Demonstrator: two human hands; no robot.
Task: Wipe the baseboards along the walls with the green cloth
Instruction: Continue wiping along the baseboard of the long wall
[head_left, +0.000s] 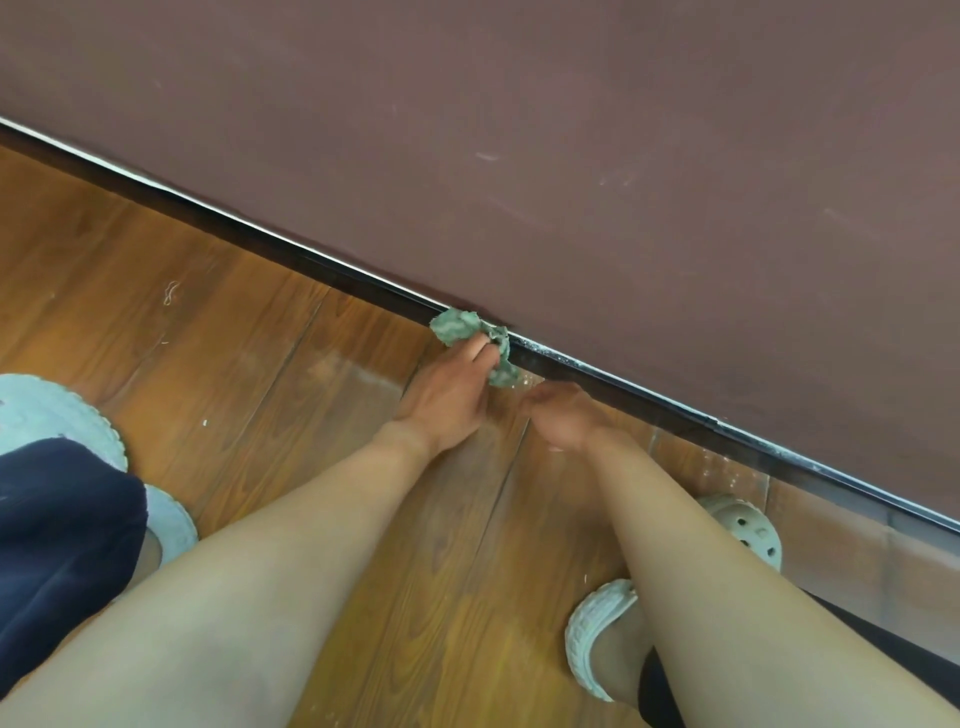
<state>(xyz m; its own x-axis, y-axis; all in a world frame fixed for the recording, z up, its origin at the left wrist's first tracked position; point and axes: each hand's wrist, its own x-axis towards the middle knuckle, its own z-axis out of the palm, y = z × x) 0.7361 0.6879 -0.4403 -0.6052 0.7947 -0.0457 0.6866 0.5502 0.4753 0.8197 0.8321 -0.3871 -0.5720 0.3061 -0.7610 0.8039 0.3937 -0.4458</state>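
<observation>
Green cloth (460, 327): bunched up and pressed on the dark baseboard (311, 265), mid-frame, at the floor/wall joint.

Nearest the camera:
- Dark shorts (62, 545) over the knee, lower left, with a pale clog (47, 410) behind them.
- Second pale clog (597, 634) lower right, partly hidden by the right forearm, which crosses over it.
- Both bare forearms reach forward across the view. Nothing lies between the hands and the baseboard.

Surface: wood plank floor (260, 389), glossy, with dust specks and a loose thread (171, 293). The baseboard runs diagonally with a pale line along its top edge. Above it is a maroon wall (571, 130) with light scuffs.

Hands:
- Left hand (447, 400): back up, fingers curled over the cloth, holding it to the baseboard.
- Right hand (566, 415): motion-blurred, low over the floor, fingers loosely curled just beside the cloth's lower end. It grasps nothing visible (contact with the cloth not resolvable).
</observation>
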